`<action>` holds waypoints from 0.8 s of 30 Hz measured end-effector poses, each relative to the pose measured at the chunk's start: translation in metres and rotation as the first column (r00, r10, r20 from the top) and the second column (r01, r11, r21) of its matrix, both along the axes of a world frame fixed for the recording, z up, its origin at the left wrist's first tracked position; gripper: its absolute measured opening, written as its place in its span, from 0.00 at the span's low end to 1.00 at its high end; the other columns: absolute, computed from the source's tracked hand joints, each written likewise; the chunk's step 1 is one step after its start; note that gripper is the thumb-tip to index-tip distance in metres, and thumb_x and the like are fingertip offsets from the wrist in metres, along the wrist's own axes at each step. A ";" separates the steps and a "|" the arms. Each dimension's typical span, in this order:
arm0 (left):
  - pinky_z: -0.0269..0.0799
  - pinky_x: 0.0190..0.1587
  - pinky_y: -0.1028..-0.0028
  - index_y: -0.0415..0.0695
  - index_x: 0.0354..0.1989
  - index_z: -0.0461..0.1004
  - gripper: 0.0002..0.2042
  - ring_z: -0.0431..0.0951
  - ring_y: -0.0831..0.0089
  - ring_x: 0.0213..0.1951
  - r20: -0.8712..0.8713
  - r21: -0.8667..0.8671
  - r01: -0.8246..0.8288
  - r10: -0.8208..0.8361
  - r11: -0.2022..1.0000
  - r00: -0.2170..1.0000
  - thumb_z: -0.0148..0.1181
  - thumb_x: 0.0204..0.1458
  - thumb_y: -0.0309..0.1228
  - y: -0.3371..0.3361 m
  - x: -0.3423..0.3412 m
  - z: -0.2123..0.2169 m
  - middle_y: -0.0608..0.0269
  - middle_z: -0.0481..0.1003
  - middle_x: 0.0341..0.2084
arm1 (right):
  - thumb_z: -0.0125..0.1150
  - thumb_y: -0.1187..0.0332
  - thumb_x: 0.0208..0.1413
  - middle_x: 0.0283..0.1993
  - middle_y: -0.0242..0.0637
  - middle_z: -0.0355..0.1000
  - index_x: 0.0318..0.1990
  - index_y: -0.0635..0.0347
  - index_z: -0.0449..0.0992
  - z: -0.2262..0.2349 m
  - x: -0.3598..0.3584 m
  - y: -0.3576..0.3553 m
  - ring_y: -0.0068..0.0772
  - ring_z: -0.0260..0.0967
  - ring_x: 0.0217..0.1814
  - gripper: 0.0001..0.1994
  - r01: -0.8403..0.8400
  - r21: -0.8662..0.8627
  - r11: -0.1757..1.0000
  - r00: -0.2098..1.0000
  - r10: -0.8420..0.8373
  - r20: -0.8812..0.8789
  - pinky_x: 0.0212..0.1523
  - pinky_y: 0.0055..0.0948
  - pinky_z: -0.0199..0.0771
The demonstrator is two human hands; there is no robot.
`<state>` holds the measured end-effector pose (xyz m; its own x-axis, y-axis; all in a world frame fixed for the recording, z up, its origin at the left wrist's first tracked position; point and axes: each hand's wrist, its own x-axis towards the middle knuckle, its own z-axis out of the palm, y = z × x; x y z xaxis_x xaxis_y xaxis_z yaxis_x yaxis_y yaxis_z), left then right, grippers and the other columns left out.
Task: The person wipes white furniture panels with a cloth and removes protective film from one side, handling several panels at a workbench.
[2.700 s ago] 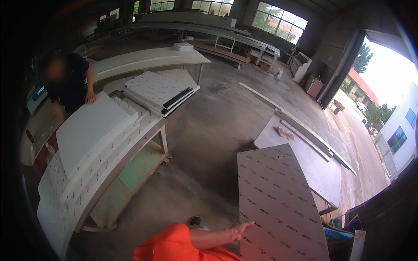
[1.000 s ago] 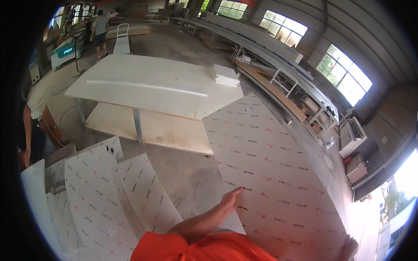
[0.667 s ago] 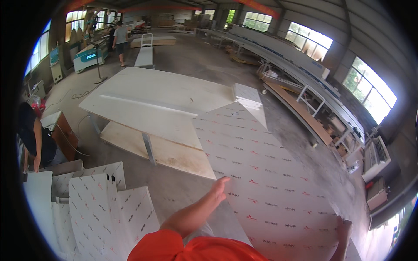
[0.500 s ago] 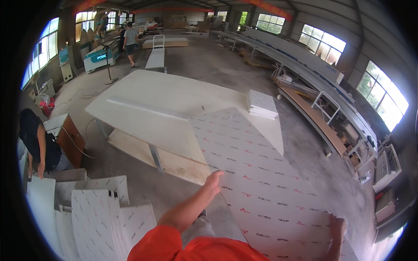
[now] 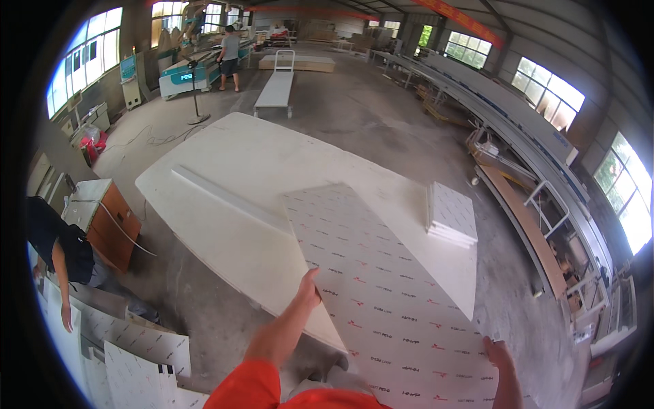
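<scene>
A long white panel (image 5: pixel 388 293) covered in printed film slants away from me, its far end lying over the big pale worktable (image 5: pixel 259 150). My left hand (image 5: pixel 310 288) is closed on its left edge, thumb uppermost. On the opposite edge, closer to me, my right hand (image 5: pixel 499 353) grips the same panel; the fingers beneath it are hidden. A narrow white strip (image 5: pixel 228 198) lies on the worktable left of the panel. Towards the table's right corner sits a stack of small white panels (image 5: pixel 451 211).
Several film-covered panels (image 5: pixel 139 375) stand at the lower left, where a co-worker in dark clothing (image 5: pixel 65 252) reaches down. A brown-sided cabinet (image 5: pixel 109 225) is beyond them. Further off are a white trolley (image 5: pixel 274 88), a person by a machine (image 5: pixel 230 58), and a long machine line (image 5: pixel 504 102) along the right.
The panel and both my hands have shifted left in view, with the near end now lying more over the worktable. The head view has turned left. The co-worker's hand is lower.
</scene>
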<state>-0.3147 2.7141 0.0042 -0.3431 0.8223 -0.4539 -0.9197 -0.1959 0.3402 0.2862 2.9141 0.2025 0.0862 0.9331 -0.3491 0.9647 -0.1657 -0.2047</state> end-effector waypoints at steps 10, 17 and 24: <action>0.69 0.66 0.54 0.40 0.68 0.68 0.26 0.75 0.59 0.61 -0.166 0.192 0.313 -0.283 0.930 0.945 0.56 0.65 0.39 -0.046 0.209 0.006 0.58 0.76 0.61 | 0.59 0.36 0.63 0.20 0.42 0.73 0.27 0.66 0.79 -0.058 -0.271 0.167 0.39 0.71 0.23 0.34 -0.290 -0.020 0.957 0.945 0.283 -0.163 0.28 0.44 0.71; 0.71 0.63 0.54 0.35 0.64 0.69 0.28 0.77 0.53 0.59 0.114 0.173 0.078 -0.099 0.982 0.989 0.57 0.50 0.23 0.004 0.045 -0.025 0.52 0.76 0.58 | 0.55 0.61 0.64 0.33 0.49 0.78 0.36 0.64 0.79 -0.135 -0.320 0.313 0.49 0.77 0.29 0.14 -0.286 0.283 0.915 0.921 0.345 -0.184 0.32 0.47 0.78; 0.73 0.63 0.53 0.33 0.62 0.70 0.28 0.78 0.53 0.58 0.048 0.210 -0.047 0.037 0.977 0.998 0.54 0.49 0.26 0.028 -0.090 -0.009 0.52 0.78 0.56 | 0.61 0.46 0.64 0.26 0.51 0.77 0.29 0.66 0.79 -0.004 -0.138 0.158 0.49 0.78 0.30 0.27 0.114 0.575 0.810 0.993 -0.110 -0.042 0.33 0.53 0.72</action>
